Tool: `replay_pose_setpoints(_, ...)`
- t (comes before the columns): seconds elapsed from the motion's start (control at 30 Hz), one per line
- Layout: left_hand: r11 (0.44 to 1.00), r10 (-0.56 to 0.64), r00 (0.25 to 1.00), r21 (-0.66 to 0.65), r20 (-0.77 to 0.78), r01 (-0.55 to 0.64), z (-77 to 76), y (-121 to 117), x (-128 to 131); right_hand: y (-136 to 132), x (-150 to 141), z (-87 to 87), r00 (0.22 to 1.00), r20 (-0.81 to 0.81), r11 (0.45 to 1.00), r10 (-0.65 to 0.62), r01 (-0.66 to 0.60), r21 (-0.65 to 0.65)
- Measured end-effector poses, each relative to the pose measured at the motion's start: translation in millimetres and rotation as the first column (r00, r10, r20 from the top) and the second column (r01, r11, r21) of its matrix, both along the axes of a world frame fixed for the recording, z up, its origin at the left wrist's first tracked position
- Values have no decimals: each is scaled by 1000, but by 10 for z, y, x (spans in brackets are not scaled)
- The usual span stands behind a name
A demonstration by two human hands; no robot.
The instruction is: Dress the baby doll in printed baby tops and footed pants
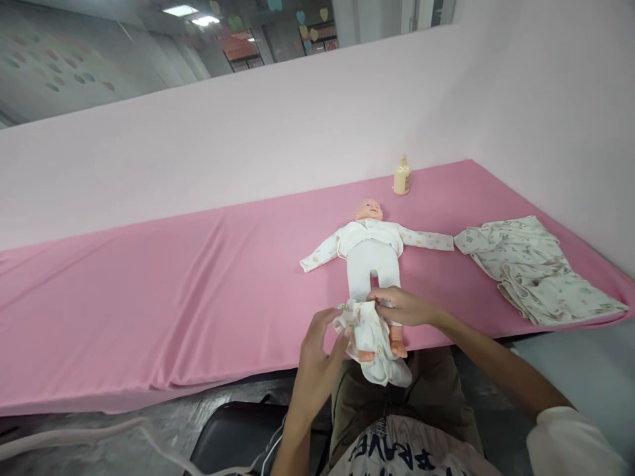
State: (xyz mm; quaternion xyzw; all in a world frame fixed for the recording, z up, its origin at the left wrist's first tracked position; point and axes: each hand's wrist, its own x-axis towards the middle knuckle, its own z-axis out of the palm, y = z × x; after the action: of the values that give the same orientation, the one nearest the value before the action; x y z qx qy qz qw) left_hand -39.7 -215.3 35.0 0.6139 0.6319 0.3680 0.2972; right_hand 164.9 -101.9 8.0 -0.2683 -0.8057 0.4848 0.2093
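A baby doll lies on its back on the pink-covered table, head away from me and arms spread. It wears a white top with printed sleeves and plain white leggings. White printed baby pants are bunched around its lower leg on the left, and one foot shows among the folds. The other foot is bare. My left hand curves around the left edge of the pants, thumb and fingertips on the cloth. Fingers closed, my right hand pinches their upper right edge.
A cream pump bottle stands near the wall behind the doll. Folded printed cloth lies at the right. The pink sheet has creases on the left. A black chair and a pale hose are below the table's front edge.
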Motion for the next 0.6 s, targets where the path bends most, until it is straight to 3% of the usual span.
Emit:
replay_pose_setpoints(0.07,994,-72,995,-77,68,78,101,174,53,-8,-95,37,998,-44,998,-44,42,-39)
replay_pose_setpoints(0.13,977,-110,982,-164,150,135,103,329,106,-18,-171,82,992,-100,995,-83,77,-69)
replay_pose_setpoints(0.3,932,-6,925,-333,381,143,-35,549,35,44,-240,201,981,-140,983,-135,115,-142)
replay_pose_setpoints(0.43,826,13,686,-395,727,402,-158,715,-131,205,-310,259,982,-179,977,-56,17,-213)
replay_pose_setpoints(0.5,799,61,594,-396,802,452,-245,822,-166,279,-391,272,982,-182,977,-57,18,-211)
replay_pose_setpoints(0.57,799,57,607,-400,793,448,-337,918,-154,324,-496,276,985,-156,987,-74,50,-152)
replay_pose_setpoints(0.6,807,23,649,-397,760,437,-378,955,-135,332,-555,277,986,-143,992,-81,66,-106)
